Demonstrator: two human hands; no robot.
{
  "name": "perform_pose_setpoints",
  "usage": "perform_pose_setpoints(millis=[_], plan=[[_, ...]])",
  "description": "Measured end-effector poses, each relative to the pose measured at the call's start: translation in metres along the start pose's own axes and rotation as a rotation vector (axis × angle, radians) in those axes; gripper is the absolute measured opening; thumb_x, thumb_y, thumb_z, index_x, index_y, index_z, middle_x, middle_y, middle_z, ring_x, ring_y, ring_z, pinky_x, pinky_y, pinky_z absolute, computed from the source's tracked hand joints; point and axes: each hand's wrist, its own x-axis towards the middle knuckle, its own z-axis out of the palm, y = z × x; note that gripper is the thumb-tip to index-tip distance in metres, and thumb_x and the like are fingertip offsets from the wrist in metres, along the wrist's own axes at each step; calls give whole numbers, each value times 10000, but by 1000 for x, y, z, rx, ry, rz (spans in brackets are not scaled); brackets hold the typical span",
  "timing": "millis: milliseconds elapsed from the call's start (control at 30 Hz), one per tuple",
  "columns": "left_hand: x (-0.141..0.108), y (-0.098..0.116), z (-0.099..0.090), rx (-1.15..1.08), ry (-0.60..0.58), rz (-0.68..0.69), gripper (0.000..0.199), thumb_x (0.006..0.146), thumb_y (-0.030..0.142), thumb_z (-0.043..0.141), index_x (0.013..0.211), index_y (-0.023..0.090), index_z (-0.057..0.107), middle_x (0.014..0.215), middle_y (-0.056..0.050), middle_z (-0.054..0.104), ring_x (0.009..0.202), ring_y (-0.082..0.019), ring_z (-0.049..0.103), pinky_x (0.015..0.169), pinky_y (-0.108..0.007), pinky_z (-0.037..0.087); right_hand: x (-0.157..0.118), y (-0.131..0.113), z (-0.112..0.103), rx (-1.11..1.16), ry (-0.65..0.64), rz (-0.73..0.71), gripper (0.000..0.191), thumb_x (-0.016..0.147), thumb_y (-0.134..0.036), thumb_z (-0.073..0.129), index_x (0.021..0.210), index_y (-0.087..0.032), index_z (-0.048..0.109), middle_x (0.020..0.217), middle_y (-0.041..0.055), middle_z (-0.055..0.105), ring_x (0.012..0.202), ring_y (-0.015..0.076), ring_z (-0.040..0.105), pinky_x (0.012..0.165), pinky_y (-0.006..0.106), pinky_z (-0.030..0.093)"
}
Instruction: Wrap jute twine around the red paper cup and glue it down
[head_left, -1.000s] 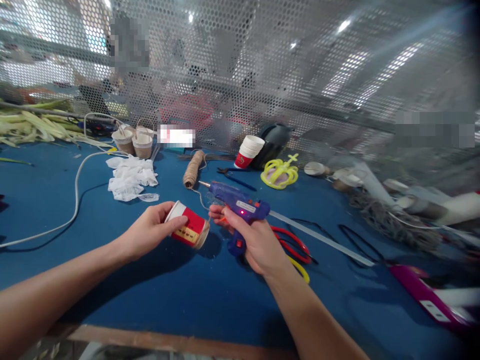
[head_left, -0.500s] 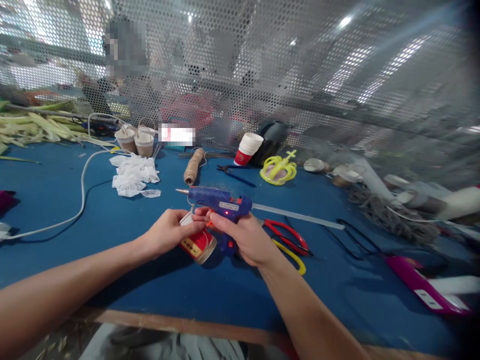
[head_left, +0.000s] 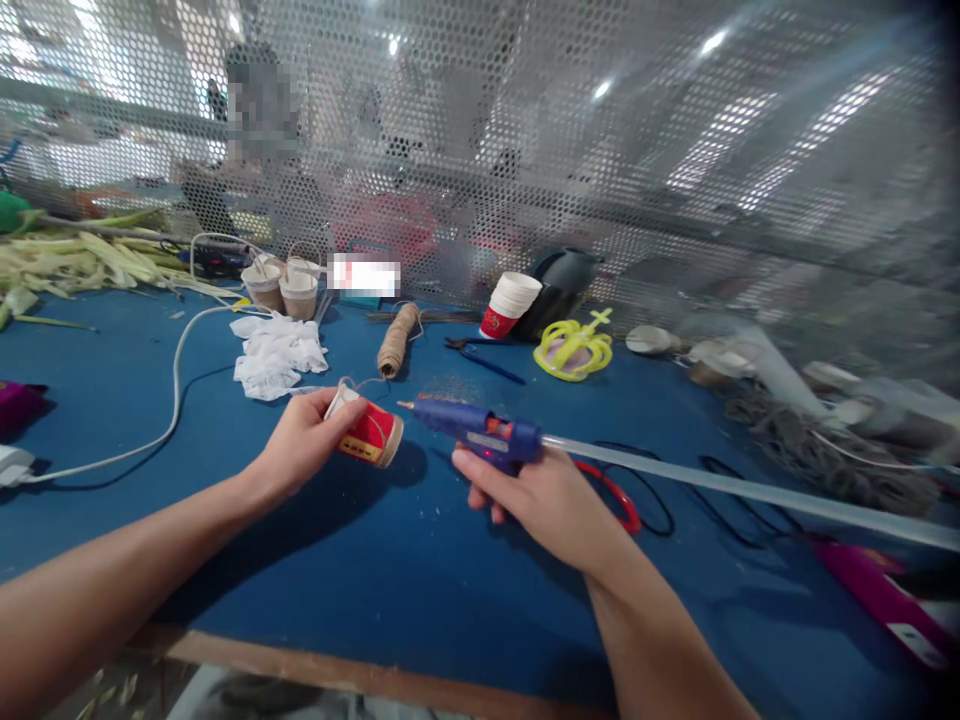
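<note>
My left hand point(head_left: 304, 437) is closed on a red paper cup point(head_left: 373, 432), tilted on its side above the table. Twine point(head_left: 367, 382) runs from the cup toward a twine roll point(head_left: 398, 340) lying just beyond. In my right hand point(head_left: 525, 490) is a blue hot glue gun point(head_left: 472, 425), its handle wrapped by my fingers. Its nozzle points left at the cup's base, a small gap apart. A long clear glue stick point(head_left: 720, 480) sticks out of the gun's back, and a small red light glows on its side.
Behind stand stacked paper cups point(head_left: 510, 303), a yellow crown-shaped piece point(head_left: 574, 350) and blue-handled pliers point(head_left: 484, 361). Crumpled white cloth point(head_left: 277, 355) and twine-handled cups point(head_left: 298, 292) are at left, with a white cable point(head_left: 178, 370). Red-handled scissors point(head_left: 626, 500) lie partly under my right arm. A purple power strip point(head_left: 885, 595) is at right.
My hands have moved apart: the left went left with the cup, now tilted more sideways, while the right drew the glue gun right and slightly down. The nozzle now faces the cup's base.
</note>
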Motion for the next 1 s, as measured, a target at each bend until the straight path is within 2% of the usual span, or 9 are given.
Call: perform_pose_setpoints(millis=[100, 333, 700, 867, 1000], plan=[[4, 0, -2, 91, 14, 16, 311, 705, 429, 569, 717, 119, 593, 601, 9, 574, 531, -101, 471, 514, -206, 353, -2, -5, 5, -60, -38, 35, 256, 745, -409, 556, 688, -162, 591, 474, -14, 563, 390, 100, 517, 399, 209, 430], [6, 3, -2, 206, 30, 21, 311, 702, 439, 522, 659, 134, 562, 555, 22, 528, 504, -96, 425, 489, -208, 317, -2, -8, 7, -136, -40, -3, 182, 752, -360, 551, 760, -186, 604, 394, -66, 479, 376, 107, 498, 444, 215, 418], [8, 1, -2, 281, 27, 64, 284, 729, 416, 485, 630, 151, 509, 533, 36, 462, 484, -87, 373, 468, -204, 289, -3, -8, 9, -286, -42, -28, 261, 774, -404, 513, 607, -203, 515, 423, -53, 504, 421, 117, 516, 471, 233, 391], [8, 0, -1, 310, 34, 103, 283, 744, 411, 481, 622, 157, 500, 519, 43, 438, 475, -86, 359, 456, -200, 280, -4, -6, 9, -332, -28, -103, 278, 777, -404, 503, 574, -217, 525, 398, -50, 506, 415, 127, 499, 476, 252, 380], [8, 0, 0, 319, 27, 104, 288, 756, 415, 471, 629, 158, 498, 512, 50, 423, 456, -80, 333, 435, -195, 260, -5, -6, 7, -340, -42, -104, 302, 780, -410, 495, 552, -215, 523, 404, -38, 510, 449, 137, 514, 490, 255, 381]])
